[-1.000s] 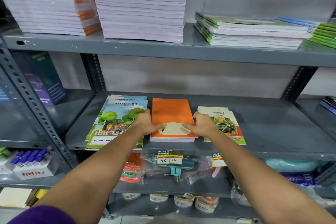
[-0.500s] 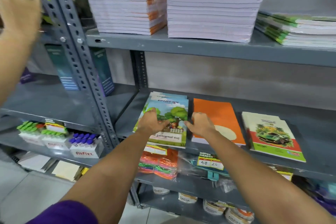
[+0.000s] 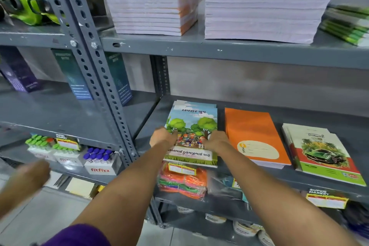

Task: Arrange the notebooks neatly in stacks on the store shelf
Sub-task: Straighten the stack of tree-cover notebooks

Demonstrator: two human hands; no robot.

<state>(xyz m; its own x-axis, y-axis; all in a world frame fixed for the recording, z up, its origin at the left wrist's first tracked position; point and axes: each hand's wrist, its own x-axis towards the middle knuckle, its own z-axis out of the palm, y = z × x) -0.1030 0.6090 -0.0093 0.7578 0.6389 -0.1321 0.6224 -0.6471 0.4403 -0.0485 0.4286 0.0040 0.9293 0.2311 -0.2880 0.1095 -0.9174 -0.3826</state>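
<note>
Shelf unit: I see a grey metal rack (image 3: 229, 51) filling the view, its middle shelf (image 3: 151, 126) running from 9 to 3 o'clock.
Upper shelf: two tall stacks of white-edged notebooks at 12 o'clock, the left stack (image 3: 147, 5) with orange spines, the right stack (image 3: 263, 9) plain; a blurred green-edged pile (image 3: 347, 24) sits at 2 o'clock.
Tree-cover stack (image 3: 192, 124): lies flat on the middle shelf at centre, front edge overhanging the shelf lip slightly.
Orange stack (image 3: 253, 134): just beside the tree-cover stack toward 3 o'clock, flat, not touching my hands as far as I can tell.
Car-cover stack (image 3: 323, 152): further toward 3 o'clock, flat, covers slightly fanned.
Left hand (image 3: 162, 137): its grip presses the left edge of the tree-cover stack, fingers curled onto the cover.
Right hand (image 3: 215, 142): its grip presses the right edge of the same stack, between it and the orange stack.
Other person's hand (image 3: 33, 171): blurred at 8 o'clock, away from the notebooks.
Small items: capped bottles in a "fitfizz" box (image 3: 100, 163) at 8 o'clock on a lower shelf; price tags (image 3: 181, 169) hang under the tree-cover stack.
</note>
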